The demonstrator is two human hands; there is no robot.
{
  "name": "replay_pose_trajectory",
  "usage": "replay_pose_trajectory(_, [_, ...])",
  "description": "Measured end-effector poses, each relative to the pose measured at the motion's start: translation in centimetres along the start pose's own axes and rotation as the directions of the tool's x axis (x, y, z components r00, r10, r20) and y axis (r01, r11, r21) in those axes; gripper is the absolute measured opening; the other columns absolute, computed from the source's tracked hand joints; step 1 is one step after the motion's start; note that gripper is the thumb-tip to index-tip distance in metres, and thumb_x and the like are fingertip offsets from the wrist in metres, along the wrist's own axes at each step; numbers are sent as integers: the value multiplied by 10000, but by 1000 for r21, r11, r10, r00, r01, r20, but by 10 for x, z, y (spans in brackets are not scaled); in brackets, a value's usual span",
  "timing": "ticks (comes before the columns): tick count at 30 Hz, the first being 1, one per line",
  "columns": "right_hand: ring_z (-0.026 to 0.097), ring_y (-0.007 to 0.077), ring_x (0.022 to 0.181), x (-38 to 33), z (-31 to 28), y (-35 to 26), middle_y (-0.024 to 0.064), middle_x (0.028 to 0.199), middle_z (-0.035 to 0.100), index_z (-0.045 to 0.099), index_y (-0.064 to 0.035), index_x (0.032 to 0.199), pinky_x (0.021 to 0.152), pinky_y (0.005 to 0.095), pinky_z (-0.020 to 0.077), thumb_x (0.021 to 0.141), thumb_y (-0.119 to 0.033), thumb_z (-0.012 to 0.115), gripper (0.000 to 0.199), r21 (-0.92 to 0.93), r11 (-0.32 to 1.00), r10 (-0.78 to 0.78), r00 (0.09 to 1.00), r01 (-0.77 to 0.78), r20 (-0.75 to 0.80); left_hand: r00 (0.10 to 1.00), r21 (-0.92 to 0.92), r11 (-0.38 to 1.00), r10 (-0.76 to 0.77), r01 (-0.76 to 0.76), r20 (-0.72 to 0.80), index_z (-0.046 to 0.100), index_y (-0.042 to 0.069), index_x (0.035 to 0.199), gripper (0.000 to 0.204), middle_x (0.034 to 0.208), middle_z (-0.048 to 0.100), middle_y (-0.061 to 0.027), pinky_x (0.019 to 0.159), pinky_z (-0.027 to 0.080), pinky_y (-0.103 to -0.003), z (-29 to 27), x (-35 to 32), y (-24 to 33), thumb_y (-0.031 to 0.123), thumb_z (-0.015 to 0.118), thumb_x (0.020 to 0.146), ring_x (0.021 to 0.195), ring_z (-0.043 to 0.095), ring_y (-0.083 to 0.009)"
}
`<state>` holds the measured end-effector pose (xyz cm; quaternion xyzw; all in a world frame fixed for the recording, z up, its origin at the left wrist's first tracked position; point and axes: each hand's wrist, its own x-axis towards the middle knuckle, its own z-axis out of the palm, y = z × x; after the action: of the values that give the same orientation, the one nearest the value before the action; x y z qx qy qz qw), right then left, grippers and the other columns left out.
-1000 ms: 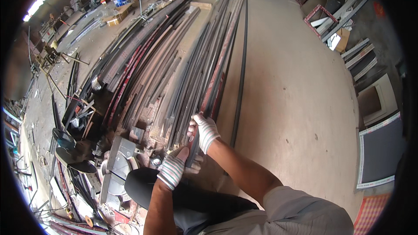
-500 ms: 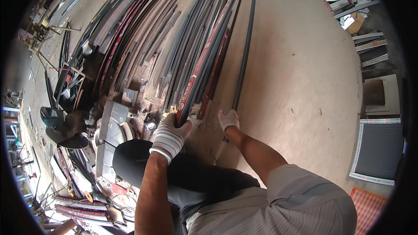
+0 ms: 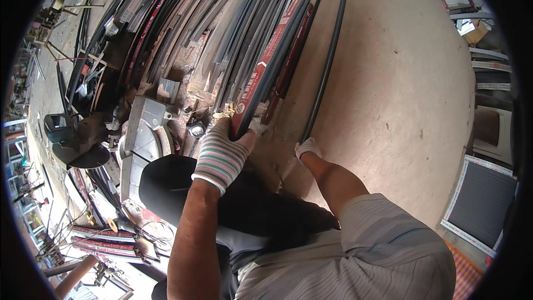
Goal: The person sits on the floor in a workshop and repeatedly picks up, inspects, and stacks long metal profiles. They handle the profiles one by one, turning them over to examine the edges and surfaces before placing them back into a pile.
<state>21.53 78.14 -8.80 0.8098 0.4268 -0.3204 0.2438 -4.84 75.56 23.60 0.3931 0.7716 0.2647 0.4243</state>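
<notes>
My left hand (image 3: 223,147), in a striped knit glove, is closed round the near end of a long dark metal profile (image 3: 270,72) with red printed film along one side. The profile runs away from me over the right edge of a bundle of long bars. To its right, my right hand (image 3: 307,149), also gloved, is wrapped round the near end of a thin dark bar (image 3: 328,72). That bar slants away along the floor, apart from the bundle. Another red-filmed profile (image 3: 287,70) lies between the two. A tape measure (image 3: 196,129) rests just left of my left hand.
On the left stands a cutting saw with a dark round blade (image 3: 89,156) and a grey metal base (image 3: 145,128). Many long profiles (image 3: 183,16) cover the floor ahead. Offcuts (image 3: 491,66) and a dark framed panel (image 3: 482,200) lie along the right side.
The red-filmed profile in my left hand has come up closer, showing more of its red side. My right hand has shifted slightly right with the thin bar. The view has turned a little.
</notes>
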Motion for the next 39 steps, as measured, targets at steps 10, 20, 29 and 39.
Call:
replay_pose_trajectory(10, [690, 229, 1038, -23, -39, 21, 76, 1115, 655, 586, -75, 1271, 934, 412, 607, 896, -216, 809, 458, 891, 453, -687, 624, -33, 373, 996, -39, 996, -83, 82, -24, 692, -1, 1075, 300, 869, 669, -47, 778, 525, -309, -14, -2, -1, 206, 773, 874, 807, 597, -137])
replay_pose_trajectory(20, [604, 192, 1240, -139, -165, 5, 56, 1283, 643, 599, -54, 1337, 1097, 390, 479, 993, -174, 704, 379, 978, 198, -939, 275, -63, 208, 998, -130, 990, -54, 55, 12, 686, -30, 1112, 370, 919, 727, -116, 819, 552, -337, -10, 0, 8, 247, 757, 878, 825, 682, -199])
replay_pose_trajectory(29, [583, 192, 1272, -185, -202, -8, 76, 1342, 638, 570, -35, 1423, 1127, 397, 441, 1030, -225, 609, 439, 998, 58, -987, 150, 30, 53, 989, -183, 974, -121, 134, 82, 706, -48, 1197, 549, 941, 745, -140, 867, 554, -331, -15, -7, 25, 418, 780, 918, 891, 708, -217])
replay_pose_trajectory(39, [594, 219, 1289, -210, -218, -20, 112, 1370, 629, 530, -18, 1454, 1133, 412, 464, 1060, -236, 553, 451, 1000, -4, -975, 221, 5, -5, 958, -720, 642, -94, 266, 270, 653, 4, 1086, 444, 753, 658, -92, 494, 556, -330, -27, -16, 11, 403, 460, 1106, 555, 626, -201])
